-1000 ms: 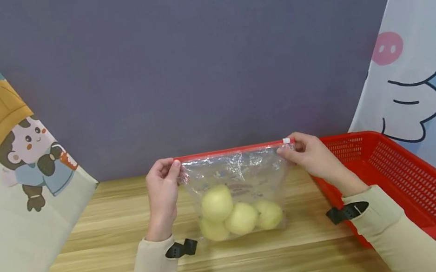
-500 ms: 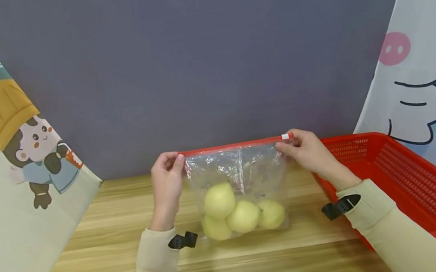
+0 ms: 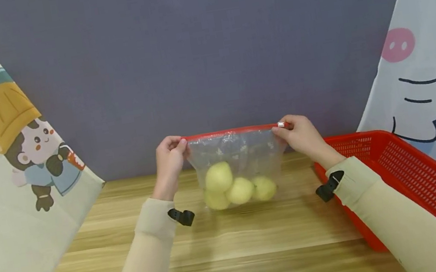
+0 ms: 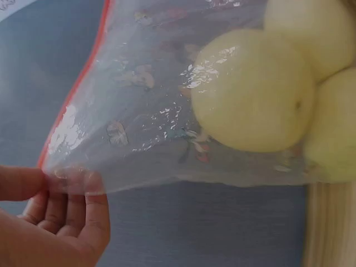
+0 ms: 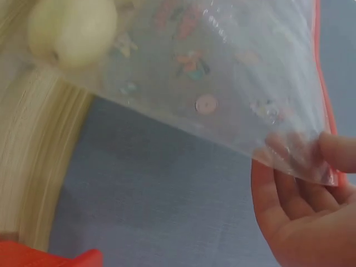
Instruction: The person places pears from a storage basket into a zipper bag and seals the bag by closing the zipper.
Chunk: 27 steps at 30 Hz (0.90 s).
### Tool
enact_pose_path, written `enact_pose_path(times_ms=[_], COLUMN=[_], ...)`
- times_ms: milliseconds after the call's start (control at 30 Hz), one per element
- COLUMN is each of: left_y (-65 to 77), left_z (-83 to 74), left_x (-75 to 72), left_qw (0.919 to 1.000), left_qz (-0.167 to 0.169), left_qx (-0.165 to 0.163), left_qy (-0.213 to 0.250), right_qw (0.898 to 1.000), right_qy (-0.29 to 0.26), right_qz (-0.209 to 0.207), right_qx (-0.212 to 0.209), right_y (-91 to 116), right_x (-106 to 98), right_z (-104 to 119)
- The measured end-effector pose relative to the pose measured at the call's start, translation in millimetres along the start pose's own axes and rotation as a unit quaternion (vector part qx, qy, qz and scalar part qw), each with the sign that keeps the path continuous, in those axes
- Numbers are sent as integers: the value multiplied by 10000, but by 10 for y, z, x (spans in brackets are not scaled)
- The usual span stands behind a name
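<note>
A clear zip bag [image 3: 241,151] with a red top strip and a white slider [image 3: 281,124] hangs between both hands. Inside, at its bottom, lie several pale yellow-green fruits [image 3: 218,177], round and pear-like. My left hand [image 3: 171,162] pinches the bag's upper left corner between thumb and fingers. At the upper right corner, close to the slider, my right hand [image 3: 302,136] pinches the strip. Both wrist views show the thumb on one face of the bag and the fingers behind it; small coloured prints [image 5: 192,64] mark the plastic.
A red perforated basket [image 3: 409,173] stands on the wooden table [image 3: 237,264] at the right, beside the right forearm. A dark grey panel [image 3: 205,53] rises behind the table, with cartoon-printed sheets [image 3: 33,145] along both sides.
Both hands have raised the bag and moved it away toward the back panel. The fruits shifted up with it in the head view. Both hands keep their hold on the corners.
</note>
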State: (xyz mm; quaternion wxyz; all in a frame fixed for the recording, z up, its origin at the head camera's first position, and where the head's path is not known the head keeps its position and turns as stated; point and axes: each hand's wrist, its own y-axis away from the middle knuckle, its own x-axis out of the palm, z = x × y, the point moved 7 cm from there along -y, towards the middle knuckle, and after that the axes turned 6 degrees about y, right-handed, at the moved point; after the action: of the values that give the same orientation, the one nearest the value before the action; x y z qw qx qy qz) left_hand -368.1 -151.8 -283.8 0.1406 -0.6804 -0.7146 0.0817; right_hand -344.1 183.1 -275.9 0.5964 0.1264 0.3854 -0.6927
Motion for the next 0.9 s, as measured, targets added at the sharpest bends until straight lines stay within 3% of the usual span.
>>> enact_pose_path(times_ms=[167,367,500,700,900], left_y=[-137,-138,-17,265,555], left_z=[57,110,105,181,260], left_x=[14,29,51,8,-11], left_qw=[10000,9998,9997,9974,9913], left_qz=[-40,-32,234,698,1263], left_qx=[8,30,57,-155,-230], left_qy=[39,171,-60,-63,-299], right_qw=[9992,9989,9991,9987,9994], right_qy=[69,12,-134,-352,-138], right_qz=[-368,-315,-187,168,319], right_qx=[124,355,349,337,-70], right_y=[-93,-47,81,378,693], right_x=[-30,-11,-33,43,169], right_z=[-21,-91,-77,-41,40])
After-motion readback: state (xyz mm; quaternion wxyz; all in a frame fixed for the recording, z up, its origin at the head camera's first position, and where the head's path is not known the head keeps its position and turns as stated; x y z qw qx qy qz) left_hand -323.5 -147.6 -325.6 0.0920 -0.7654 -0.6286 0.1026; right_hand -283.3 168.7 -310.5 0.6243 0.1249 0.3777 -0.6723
